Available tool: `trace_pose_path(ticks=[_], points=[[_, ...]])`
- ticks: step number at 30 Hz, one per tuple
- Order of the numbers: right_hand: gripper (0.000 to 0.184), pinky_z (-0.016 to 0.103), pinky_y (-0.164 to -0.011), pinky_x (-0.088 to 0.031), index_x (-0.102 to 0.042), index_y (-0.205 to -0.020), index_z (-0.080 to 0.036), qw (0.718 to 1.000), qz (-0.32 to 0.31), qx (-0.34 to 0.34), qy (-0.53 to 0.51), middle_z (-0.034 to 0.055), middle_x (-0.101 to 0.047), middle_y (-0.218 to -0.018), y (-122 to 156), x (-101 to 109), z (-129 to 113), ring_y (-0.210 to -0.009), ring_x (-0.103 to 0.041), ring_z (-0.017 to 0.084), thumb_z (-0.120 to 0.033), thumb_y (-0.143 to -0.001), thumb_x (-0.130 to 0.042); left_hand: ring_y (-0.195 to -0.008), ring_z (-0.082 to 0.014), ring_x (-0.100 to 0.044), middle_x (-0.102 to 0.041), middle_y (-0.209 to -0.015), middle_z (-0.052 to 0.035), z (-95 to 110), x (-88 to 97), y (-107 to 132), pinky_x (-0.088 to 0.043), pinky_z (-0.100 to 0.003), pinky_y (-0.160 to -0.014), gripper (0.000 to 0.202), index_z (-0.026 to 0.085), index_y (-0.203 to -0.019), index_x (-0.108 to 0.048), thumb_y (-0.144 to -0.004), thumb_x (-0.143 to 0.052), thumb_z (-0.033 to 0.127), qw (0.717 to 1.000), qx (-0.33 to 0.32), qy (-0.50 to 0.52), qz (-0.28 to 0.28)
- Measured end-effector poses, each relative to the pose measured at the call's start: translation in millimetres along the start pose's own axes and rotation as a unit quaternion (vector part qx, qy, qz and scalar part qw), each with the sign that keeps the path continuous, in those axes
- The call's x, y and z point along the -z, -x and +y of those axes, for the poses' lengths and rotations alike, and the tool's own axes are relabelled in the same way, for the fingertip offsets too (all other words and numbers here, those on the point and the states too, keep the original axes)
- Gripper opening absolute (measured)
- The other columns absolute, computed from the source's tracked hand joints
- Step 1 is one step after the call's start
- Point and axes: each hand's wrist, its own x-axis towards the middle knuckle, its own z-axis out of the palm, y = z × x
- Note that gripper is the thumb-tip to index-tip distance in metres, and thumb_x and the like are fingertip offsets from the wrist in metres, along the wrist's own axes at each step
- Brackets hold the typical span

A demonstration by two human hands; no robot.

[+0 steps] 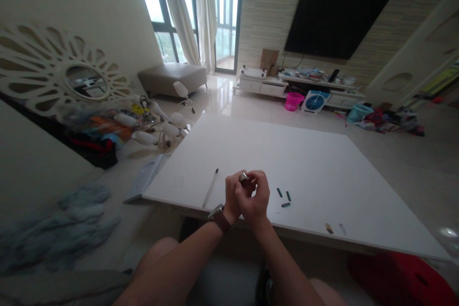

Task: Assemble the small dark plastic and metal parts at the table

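Above the near edge of the white table (272, 153), my left hand (232, 195) and my right hand (257, 197) are pressed together with fingers curled. Between them sits a small shiny silver and dark object (244, 176), mostly covered by the fingers; its kind cannot be made out. A watch (217, 211) with a brown strap is on my left wrist. To the right of my hands lie three short dark green sticks (286, 205). A thin white rod with a dark tip (211, 187), like a pencil or stylus, rests on the left.
Farther right on the table are a small yellow and brown oval piece (329, 228) and a pale clear piece (343, 229). Lamp arms with white shades (170, 129) stand beyond the left edge. A red seat (401, 277) is at the lower right.
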Motion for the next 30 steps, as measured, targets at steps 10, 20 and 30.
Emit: trace_pose_path(ticks=[10, 20, 30], points=[[0.022, 0.03, -0.065, -0.048, -0.056, -0.103, -0.022, 0.999, 0.022, -0.045, 0.002, 0.0013, -0.058, -0.09, 3, -2, 4, -0.074, -0.056, 0.016, -0.02, -0.082, -0.062, -0.054, -0.0101, -0.044, -0.056, -0.056, 0.0016, 3, -0.4, -5, -0.033, -0.023, -0.052, 0.024, 0.016, -0.062, -0.055, -0.081, -0.062, 0.027, 0.991, -0.027, -0.13, -0.021], [0.032, 0.027, -0.06, -0.047, -0.058, -0.11, -0.022, 0.991, 0.031, -0.128, -0.003, -0.0006, -0.061, -0.085, 4, -3, 10, -0.066, -0.055, 0.014, -0.023, -0.079, -0.066, -0.056, -0.011, -0.05, -0.06, -0.059, 0.0005, -1, -3.9, -5, -0.035, -0.022, -0.054, 0.018, 0.015, -0.063, -0.061, -0.079, -0.057, 0.022, 0.987, 0.02, -0.161, -0.021], [0.02, 0.028, -0.062, -0.047, -0.061, -0.096, -0.02, 0.98, 0.025, -0.198, -0.015, 0.0005, -0.064, -0.085, 2, -6, 17, -0.068, -0.059, 0.015, -0.028, -0.079, -0.068, -0.059, -0.0126, -0.052, -0.066, -0.064, -0.0027, -8, -6.6, -13, -0.032, -0.024, -0.056, 0.016, 0.014, -0.067, -0.066, -0.079, -0.057, 0.019, 0.968, 0.049, -0.234, -0.073]])
